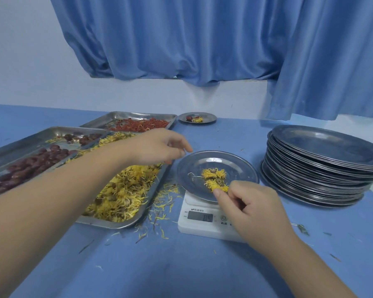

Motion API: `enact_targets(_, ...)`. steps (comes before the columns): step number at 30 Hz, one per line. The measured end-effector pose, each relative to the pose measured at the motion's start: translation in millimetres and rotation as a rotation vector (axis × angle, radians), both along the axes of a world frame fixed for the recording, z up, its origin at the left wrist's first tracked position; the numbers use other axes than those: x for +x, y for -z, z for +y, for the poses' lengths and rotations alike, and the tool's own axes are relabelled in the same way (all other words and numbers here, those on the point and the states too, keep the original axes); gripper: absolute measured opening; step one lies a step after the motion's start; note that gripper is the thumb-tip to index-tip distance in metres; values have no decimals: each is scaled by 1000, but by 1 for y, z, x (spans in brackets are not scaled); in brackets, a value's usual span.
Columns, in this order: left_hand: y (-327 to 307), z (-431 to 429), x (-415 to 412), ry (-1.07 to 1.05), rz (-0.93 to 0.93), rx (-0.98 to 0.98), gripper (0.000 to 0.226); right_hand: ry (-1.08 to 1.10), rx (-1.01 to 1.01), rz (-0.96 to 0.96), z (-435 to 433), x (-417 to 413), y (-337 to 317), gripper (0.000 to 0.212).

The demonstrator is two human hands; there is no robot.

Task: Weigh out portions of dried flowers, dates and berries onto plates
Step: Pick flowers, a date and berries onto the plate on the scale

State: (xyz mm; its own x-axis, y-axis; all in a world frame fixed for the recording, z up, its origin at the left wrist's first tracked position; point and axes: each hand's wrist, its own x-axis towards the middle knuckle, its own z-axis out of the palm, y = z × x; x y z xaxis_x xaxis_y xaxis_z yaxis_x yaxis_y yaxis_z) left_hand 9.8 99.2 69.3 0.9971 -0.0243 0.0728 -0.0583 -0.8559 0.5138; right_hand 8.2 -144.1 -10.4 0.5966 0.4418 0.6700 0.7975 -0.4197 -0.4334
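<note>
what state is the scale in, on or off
On: the scale shows dark digits on its display, too blurred to read; the plate with dried flowers sits on it.

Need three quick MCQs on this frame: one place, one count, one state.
1. Where is the stack of round steel plates relative to the white digital scale?
A) to its left B) to its right C) on top of it
2. How many yellow dried flower heads lie on the single round steel plate atop the scale?
A) two B) none C) six
3. The right hand is:
A) flat and open B) a fist holding nothing C) pinching a flower head on that plate

Key: 1B, the stack stands right of the scale; 2A, two yellow clusters show; 3C, thumb and forefinger close on the nearer head.
</note>
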Motion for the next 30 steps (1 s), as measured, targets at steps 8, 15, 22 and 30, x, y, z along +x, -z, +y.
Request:
enact_targets(8,-23,113,-38,-329,-187,-7,15,27,-195,-225,75,-5,-20,25)
enact_targets(15,8,240,-81,-639,-145,-104,16,-74,-321,-256,99,-7,8,13)
enact_targets(22,57,279,-64,-617,54,177,34,-84,-266,-216,101,-5,11,26)
enact_targets(30,66,296,-47,-537,233,210,50,-34,-152,-208,93,2,13,27)
